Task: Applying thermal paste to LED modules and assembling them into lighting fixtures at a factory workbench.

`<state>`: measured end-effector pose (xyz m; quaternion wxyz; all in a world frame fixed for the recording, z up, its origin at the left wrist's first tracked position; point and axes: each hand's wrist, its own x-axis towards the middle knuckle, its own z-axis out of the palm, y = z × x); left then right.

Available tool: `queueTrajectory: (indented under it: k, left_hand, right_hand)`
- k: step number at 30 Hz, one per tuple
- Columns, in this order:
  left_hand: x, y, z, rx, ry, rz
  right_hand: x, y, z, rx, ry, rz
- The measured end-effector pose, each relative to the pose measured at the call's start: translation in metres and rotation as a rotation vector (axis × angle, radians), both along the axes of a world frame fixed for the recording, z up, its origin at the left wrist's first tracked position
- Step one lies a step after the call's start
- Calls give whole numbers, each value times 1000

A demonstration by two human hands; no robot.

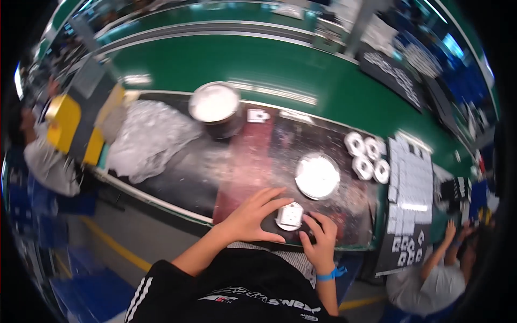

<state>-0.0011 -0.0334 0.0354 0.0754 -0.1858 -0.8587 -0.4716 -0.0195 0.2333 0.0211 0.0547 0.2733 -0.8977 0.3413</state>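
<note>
My left hand (253, 215) and my right hand (321, 237) hold a small white squarish part (290, 216) between them at the near edge of the dark worktop (177, 177). The left hand's fingers spread over a black piece under the part, and the right hand's fingers curl against its right side. A round white dish (317, 175) lies just beyond the hands. I wear a blue band on the right wrist.
A metal bowl of white material (215, 105) stands at the back. Crumpled clear plastic (148, 140) lies to the left, white tape rolls (366, 156) and trays of small white parts (410, 183) to the right. Other people work at the left and lower right.
</note>
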Motion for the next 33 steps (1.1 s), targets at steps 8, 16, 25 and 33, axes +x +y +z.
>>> queueTrajectory:
  k: [8,16,25,33]
  left_hand:
    - [38,-195,-5,-509,177,982]
    - [2,-243,-12,-649,-39,1032]
    - [-4,-247,-8,-683,-77,958]
    - [41,-55,5,359,-66,576]
  right_hand:
    - [1,-9,-6,-14,-31,-1]
    - [1,-9,-8,12,2,-15]
    - [2,-12,-5,21,45,-21]
    - [15,-25,27,-434,84,-3]
